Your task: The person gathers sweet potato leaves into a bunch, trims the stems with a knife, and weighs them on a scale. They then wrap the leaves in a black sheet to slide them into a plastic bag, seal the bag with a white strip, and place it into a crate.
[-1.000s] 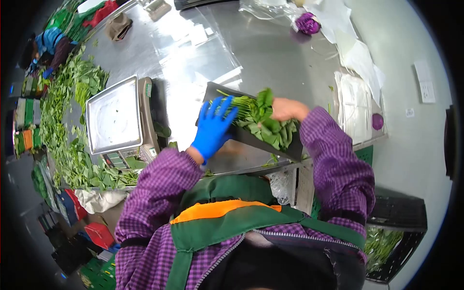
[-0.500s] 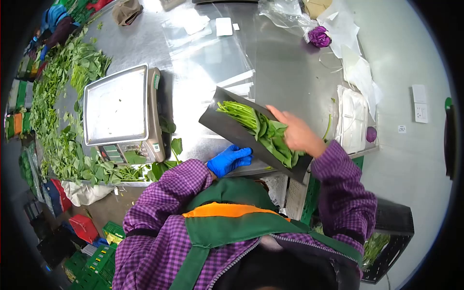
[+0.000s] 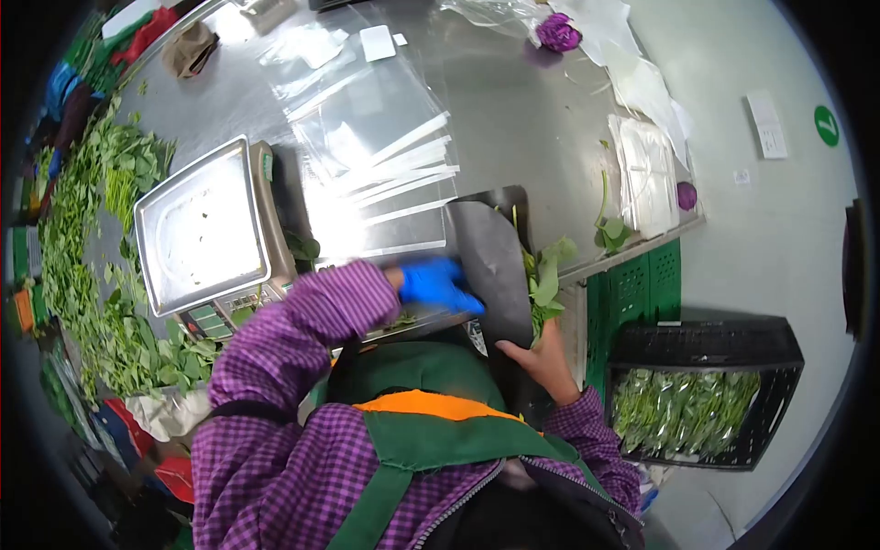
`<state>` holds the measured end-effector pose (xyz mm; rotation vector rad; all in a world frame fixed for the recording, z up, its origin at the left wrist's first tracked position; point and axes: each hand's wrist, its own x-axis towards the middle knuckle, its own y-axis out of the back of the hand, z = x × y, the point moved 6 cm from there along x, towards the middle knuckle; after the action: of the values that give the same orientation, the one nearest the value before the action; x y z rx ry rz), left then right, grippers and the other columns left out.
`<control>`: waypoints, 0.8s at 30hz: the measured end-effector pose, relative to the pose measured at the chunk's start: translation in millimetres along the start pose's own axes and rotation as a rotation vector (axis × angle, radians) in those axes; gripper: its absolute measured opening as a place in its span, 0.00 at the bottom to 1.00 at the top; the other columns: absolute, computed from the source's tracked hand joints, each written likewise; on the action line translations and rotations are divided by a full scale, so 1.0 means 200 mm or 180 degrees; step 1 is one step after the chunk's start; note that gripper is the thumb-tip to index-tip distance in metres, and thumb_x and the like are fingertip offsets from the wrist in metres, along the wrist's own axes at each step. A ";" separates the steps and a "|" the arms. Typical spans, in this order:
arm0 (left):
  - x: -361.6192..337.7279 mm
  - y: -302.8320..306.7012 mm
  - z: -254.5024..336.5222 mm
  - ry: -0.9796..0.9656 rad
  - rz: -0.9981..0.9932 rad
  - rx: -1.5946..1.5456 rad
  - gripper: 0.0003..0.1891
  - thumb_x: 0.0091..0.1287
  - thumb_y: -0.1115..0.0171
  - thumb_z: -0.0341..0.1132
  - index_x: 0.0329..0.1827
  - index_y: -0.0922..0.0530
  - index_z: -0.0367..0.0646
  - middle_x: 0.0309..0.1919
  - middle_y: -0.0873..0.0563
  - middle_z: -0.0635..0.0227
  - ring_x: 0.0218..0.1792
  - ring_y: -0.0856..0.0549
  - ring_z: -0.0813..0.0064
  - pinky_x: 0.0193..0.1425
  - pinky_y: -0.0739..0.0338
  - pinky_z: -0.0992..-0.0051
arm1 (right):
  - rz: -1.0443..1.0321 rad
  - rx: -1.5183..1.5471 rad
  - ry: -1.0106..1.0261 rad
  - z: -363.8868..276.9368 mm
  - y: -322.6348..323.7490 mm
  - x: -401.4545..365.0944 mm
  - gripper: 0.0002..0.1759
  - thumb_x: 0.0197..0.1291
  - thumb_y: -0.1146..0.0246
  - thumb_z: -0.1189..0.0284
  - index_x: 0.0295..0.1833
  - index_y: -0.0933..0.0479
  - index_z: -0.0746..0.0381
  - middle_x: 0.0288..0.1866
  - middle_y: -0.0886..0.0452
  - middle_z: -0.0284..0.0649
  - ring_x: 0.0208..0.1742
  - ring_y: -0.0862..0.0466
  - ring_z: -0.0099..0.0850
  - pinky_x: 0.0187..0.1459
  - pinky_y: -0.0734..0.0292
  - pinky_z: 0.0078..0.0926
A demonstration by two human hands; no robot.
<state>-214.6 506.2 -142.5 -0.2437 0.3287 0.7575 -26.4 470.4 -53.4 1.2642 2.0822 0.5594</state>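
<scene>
My left hand (image 3: 438, 284), in a blue glove, grips the left edge of a black sheet (image 3: 495, 261) curled around a bunch of leafy greens (image 3: 543, 284). My bare right hand (image 3: 541, 357) holds the lower end of the same sheet and bunch from below, close to my body. Leaves stick out on the sheet's right side at the front edge of the steel table (image 3: 513, 101).
A scale (image 3: 200, 227) stands on the left with loose greens (image 3: 96, 238) heaped beyond it. Clear bags (image 3: 376, 128) lie fanned out mid-table, with a white stack (image 3: 649, 174) at the right. A black crate (image 3: 701, 403) of bagged greens sits below right beside a green crate (image 3: 632, 289).
The sheet with the greens has swung from lying slanted on the table to upright near my body. My left hand moved onto its edge and my right hand dropped under it.
</scene>
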 end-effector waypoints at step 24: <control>-0.14 0.57 0.39 -0.1204 0.2409 0.2235 0.05 0.60 0.37 0.32 0.38 0.19 0.44 0.34 0.17 0.64 0.34 0.17 0.65 0.39 0.23 0.70 | 0.0302 -0.0214 0.0525 0.02 -0.12 -0.11 0.43 0.40 0.25 0.64 0.63 0.34 0.64 0.64 0.34 0.53 0.64 0.33 0.52 0.64 0.37 0.41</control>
<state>-299.1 594.7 -71.6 0.7225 0.3049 1.3484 -30.3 439.9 -65.6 1.3221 2.1254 0.7939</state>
